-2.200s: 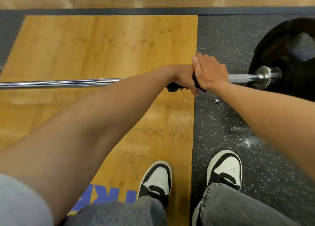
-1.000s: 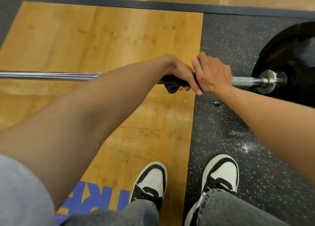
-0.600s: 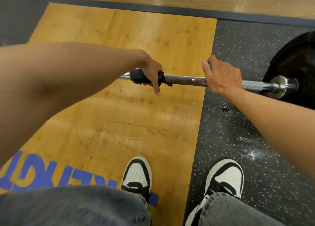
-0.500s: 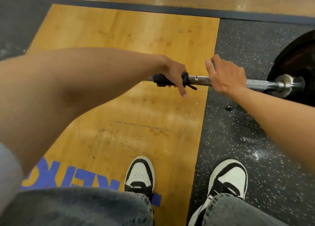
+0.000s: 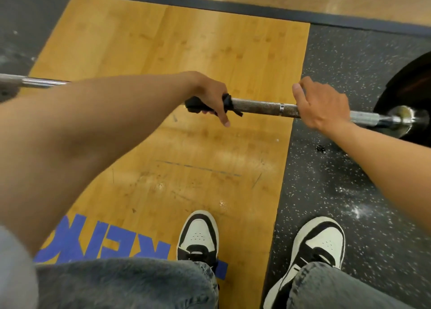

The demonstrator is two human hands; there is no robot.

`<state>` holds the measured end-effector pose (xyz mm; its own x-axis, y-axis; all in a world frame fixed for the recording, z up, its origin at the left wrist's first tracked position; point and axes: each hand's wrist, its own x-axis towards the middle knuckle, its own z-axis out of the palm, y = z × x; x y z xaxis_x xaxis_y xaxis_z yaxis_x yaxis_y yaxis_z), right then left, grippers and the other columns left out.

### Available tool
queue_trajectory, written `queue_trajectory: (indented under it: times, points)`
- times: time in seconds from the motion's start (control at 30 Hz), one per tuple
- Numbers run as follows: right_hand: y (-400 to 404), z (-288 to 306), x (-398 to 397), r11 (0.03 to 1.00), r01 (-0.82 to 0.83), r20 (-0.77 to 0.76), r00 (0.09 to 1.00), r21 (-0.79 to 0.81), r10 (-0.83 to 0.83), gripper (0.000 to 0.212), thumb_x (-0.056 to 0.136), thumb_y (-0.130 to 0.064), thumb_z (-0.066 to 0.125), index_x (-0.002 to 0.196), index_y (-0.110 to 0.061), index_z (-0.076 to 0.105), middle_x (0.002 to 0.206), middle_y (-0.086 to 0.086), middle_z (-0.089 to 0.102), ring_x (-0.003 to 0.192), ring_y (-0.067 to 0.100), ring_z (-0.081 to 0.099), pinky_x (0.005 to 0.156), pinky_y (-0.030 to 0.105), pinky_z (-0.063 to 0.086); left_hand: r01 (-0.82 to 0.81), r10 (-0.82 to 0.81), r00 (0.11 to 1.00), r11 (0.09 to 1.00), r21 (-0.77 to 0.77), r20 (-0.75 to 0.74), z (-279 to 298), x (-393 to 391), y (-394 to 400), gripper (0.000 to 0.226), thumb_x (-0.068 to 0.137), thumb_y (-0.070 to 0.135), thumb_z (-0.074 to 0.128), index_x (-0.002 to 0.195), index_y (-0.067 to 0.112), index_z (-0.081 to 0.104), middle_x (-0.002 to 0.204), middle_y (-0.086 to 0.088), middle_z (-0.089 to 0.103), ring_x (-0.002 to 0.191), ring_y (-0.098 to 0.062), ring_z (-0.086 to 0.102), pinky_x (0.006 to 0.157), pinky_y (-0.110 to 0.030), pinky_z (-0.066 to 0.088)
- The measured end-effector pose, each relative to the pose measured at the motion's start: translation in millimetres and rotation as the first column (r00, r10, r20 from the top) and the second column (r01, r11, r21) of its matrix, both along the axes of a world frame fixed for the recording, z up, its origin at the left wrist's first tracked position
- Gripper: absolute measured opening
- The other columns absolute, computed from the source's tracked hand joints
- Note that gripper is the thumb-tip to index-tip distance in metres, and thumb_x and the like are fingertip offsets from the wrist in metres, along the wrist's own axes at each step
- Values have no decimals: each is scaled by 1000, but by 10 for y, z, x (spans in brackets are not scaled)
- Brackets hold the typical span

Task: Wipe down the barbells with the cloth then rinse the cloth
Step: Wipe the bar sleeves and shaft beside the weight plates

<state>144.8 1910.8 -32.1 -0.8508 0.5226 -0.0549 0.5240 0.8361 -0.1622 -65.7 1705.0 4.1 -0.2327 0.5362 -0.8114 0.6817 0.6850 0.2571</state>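
A steel barbell (image 5: 258, 105) runs left to right across the lifting platform, its knurled shaft bare between my two hands. My left hand (image 5: 211, 94) grips a black cloth (image 5: 195, 106) wrapped round the shaft near its middle, thumb pointing down. My right hand (image 5: 323, 106) grips the bare shaft further right, just inside the collar (image 5: 401, 118). A black weight plate (image 5: 410, 82) sits on the bar's right end, partly cut off by the frame edge. My left forearm hides much of the bar's left half.
The wooden platform (image 5: 186, 40) lies under the bar, with speckled black rubber flooring (image 5: 338, 180) to its right. My two black-and-white shoes (image 5: 198, 234) stand just short of the bar. A small dark bit of debris (image 5: 320, 148) lies on the rubber.
My left hand has slid the cloth left along the shaft, away from my right hand, then a little back and forth. My right hand has kept its grip near the collar.
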Motion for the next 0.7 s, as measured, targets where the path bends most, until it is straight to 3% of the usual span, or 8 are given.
queue_trajectory:
  times: [0.17,0.33,0.5,0.57,0.7]
  points:
    - [-4,5,-54,1000,18,49,999,-22,-17,57,105,-58,11,116,-19,50,91,9,54,82,32,49,75,49,38,-38,-1,988,967,253,152,-131,574,644,45,73,50,91,90,14,69,70,0,64,54,-14,58,59,-28,50]
    - [5,5,-60,999,13,68,998,-30,-11,57,105,-58,9,116,-18,48,90,11,58,81,33,53,74,47,39,-34,-13,979,973,227,203,-142,376,542,44,75,48,90,100,16,70,81,-2,67,65,-17,62,67,-31,56]
    - [-20,28,-62,999,26,107,994,-24,-24,47,107,-54,12,102,-20,44,86,12,56,79,35,53,73,48,40,-58,58,998,996,69,7,-51,-218,-286,51,74,55,87,93,9,73,71,-3,67,61,-21,62,68,-35,54]
    - [-27,44,-35,999,30,115,993,-11,-29,45,108,-50,14,100,-19,44,87,12,57,79,35,51,71,46,39,-25,36,995,993,113,-93,11,-192,-415,55,71,60,87,91,11,72,71,0,69,60,-21,64,66,-35,55]
    - [-213,129,-176,993,43,-52,998,109,-38,32,109,-30,25,104,-13,52,93,13,58,80,31,45,75,45,34,75,-21,982,955,288,-187,-48,308,39,55,62,72,85,81,29,58,76,6,66,73,-18,65,59,-31,46]
